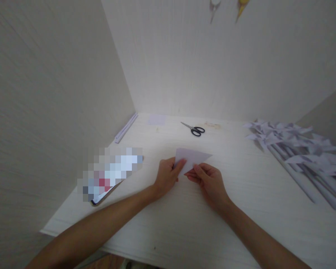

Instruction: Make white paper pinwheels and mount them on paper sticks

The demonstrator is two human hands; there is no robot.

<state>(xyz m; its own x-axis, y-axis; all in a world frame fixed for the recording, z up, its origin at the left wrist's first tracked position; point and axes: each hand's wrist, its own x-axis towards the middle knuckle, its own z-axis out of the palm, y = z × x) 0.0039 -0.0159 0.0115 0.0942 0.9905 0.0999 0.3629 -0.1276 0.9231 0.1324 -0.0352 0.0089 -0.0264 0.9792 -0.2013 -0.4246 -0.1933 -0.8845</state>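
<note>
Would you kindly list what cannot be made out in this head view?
- Flat object left of the left hand: pixelated.
- Two hanging items: cut off by the top edge.
- Folded paper: near edge hidden by both hands; right hand.
- Paper pinwheels: sticks run off the right edge.

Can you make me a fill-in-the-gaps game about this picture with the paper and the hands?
1. The left hand and the right hand both hold a folded piece of ____.
2. The black-handled tool lying further back on the table is a pair of ____.
3. The pile of paper pinwheels lies on the ____ side of the table.
4. The folded sheet has the shape of a ____.

Missing words: paper; scissors; right; triangle.
</note>
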